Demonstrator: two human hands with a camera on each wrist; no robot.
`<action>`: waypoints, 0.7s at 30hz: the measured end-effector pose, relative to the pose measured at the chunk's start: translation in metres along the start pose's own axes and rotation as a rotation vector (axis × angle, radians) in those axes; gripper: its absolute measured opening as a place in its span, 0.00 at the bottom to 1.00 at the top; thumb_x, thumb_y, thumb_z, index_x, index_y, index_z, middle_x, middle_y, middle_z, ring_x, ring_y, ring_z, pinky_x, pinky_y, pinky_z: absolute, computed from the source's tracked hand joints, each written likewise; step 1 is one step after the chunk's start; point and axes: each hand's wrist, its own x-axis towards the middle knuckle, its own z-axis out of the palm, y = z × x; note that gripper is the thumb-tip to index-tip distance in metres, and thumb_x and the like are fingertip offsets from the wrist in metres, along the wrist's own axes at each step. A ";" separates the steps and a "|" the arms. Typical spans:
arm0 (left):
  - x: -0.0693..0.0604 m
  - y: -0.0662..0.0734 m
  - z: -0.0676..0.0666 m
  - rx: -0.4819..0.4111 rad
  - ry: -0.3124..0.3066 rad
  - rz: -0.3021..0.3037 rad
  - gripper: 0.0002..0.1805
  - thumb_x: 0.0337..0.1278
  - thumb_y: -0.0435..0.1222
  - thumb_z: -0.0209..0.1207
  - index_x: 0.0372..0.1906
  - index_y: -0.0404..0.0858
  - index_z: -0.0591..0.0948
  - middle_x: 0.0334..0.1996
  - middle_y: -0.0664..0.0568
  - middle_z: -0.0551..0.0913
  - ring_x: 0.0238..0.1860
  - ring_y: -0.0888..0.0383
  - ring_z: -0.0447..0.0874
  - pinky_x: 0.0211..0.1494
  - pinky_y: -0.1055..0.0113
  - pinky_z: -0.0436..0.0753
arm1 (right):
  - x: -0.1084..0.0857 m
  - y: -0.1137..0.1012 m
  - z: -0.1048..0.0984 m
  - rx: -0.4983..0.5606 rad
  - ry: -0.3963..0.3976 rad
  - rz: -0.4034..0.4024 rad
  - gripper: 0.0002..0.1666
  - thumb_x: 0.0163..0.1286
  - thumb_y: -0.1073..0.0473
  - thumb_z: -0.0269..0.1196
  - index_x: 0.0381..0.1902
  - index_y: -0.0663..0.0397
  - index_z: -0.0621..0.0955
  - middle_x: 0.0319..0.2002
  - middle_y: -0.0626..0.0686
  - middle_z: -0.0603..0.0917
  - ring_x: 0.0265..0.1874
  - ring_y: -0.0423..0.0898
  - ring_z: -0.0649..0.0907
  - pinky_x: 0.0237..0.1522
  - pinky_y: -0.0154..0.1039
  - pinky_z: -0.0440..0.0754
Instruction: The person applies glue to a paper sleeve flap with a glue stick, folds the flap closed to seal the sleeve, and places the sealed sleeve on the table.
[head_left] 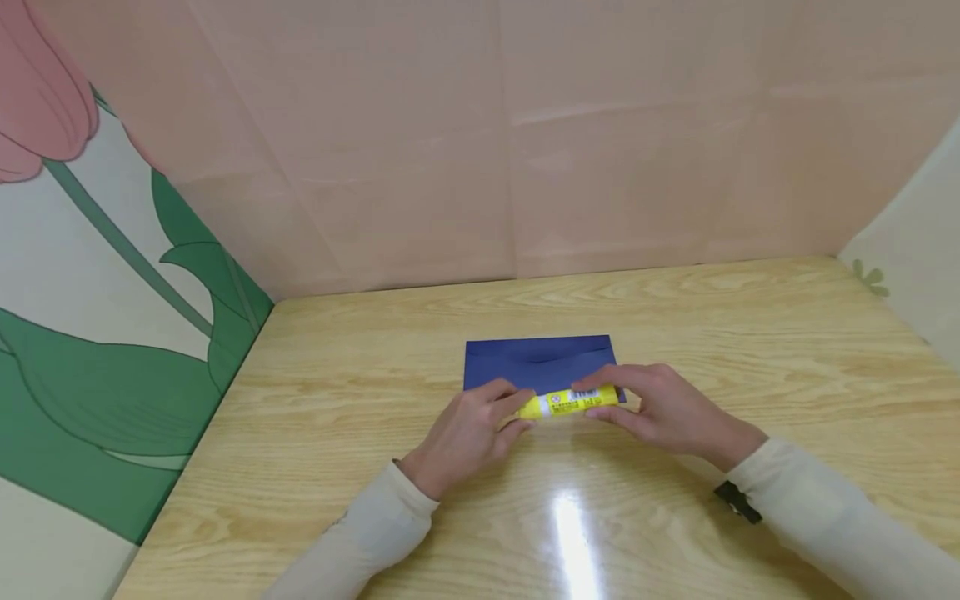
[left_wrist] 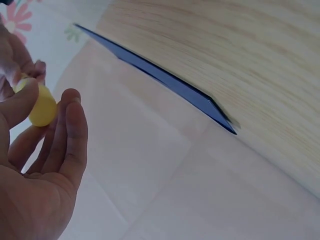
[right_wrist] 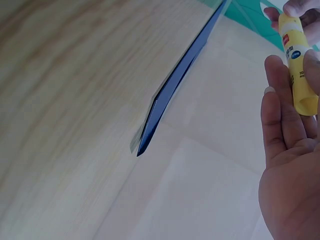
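A yellow glue stick [head_left: 570, 402] with a white band and printed label is held level between both hands, above the table. My left hand [head_left: 472, 429] pinches its left end, the cap end, between thumb and fingers. The other end is gripped by my right hand [head_left: 667, 408], thumb below and fingers above in the head view. In the right wrist view the glue stick [right_wrist: 298, 65] shows its label. Just behind the hands a dark blue envelope [head_left: 536, 360] lies on the table, its near edge partly hidden by the hands and glue stick.
The wood-grain table [head_left: 337, 367] meets a pale pink wall covering [head_left: 420, 167] at the back. A flower-printed panel [head_left: 97, 392] borders the left side, and a white panel [head_left: 915, 250] the right. A bright reflection lies on the near tabletop.
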 end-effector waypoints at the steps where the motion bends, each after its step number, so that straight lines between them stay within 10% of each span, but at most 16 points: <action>1: 0.000 0.000 0.000 0.002 0.000 -0.001 0.17 0.52 0.36 0.72 0.48 0.35 0.87 0.40 0.48 0.87 0.35 0.60 0.87 0.35 0.80 0.82 | 0.000 0.000 0.000 0.001 0.001 -0.002 0.22 0.59 0.62 0.73 0.51 0.40 0.83 0.44 0.45 0.89 0.30 0.30 0.79 0.21 0.29 0.77; 21: 0.000 0.000 0.002 0.032 0.034 0.064 0.17 0.54 0.38 0.71 0.49 0.36 0.86 0.37 0.50 0.85 0.33 0.62 0.85 0.34 0.78 0.82 | 0.001 0.000 0.001 0.021 0.026 -0.059 0.23 0.57 0.65 0.74 0.50 0.42 0.83 0.44 0.48 0.90 0.33 0.32 0.84 0.25 0.26 0.80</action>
